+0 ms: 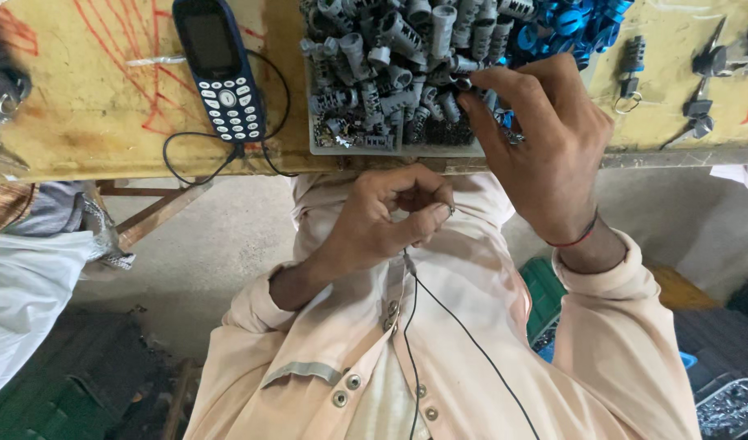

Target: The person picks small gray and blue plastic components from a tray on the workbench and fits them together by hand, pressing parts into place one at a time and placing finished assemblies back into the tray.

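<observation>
The right hand (545, 151) reaches up into the tray (341, 148) of grey plastic plugs (390, 65) at the desk (89, 114) edge, its fingertips closing on one plug in the heap. The left hand (390, 216) waits lower, just below the desk edge, thumb and forefinger pinched on something too small to identify. A blue phone (219, 69) lies left of the tray, blue pieces (569, 24) beyond.

Grey ribbed plastic plugs (390, 57), tray-heaped
</observation>
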### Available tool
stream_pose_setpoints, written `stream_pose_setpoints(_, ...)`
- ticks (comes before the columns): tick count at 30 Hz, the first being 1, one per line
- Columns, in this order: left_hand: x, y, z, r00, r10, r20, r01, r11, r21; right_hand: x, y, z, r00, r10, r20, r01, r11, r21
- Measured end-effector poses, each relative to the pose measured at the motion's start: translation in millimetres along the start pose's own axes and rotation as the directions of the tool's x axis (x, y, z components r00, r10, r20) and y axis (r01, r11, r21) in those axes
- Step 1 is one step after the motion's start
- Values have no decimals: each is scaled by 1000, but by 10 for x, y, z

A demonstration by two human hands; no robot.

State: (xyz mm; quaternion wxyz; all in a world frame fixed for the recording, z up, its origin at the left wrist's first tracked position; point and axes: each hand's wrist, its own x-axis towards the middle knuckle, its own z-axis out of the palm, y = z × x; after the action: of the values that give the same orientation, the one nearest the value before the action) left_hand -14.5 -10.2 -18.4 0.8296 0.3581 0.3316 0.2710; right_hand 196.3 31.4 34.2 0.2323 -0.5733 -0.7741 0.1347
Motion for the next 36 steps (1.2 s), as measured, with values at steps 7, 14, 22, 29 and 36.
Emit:
stream_pose_setpoints(7,17,-30,34,999,18,31,-19,1000,22,79,1,195,998,2,-70,-7,998,-70)
stream_pose_setpoints(14,-5,3,-8,985,170,10,-169,973,158,-279,55,-117,964,148,220,-221,906,362)
stream_pose_setpoints(22,111,63,-48,998,16,62,2,958,-288,-599,82,38,965,96,244,-252,592,766)
stream_pose_setpoints(29,16,134,94,977,83,-195,-59,991,124,-556,-8,-16,981,73,180,-148,881,449)
stream_pose_setpoints(36,47,146,121,968,53,-244,-30,995,96,-560,50,-66,989,-126,74,103,960,259)
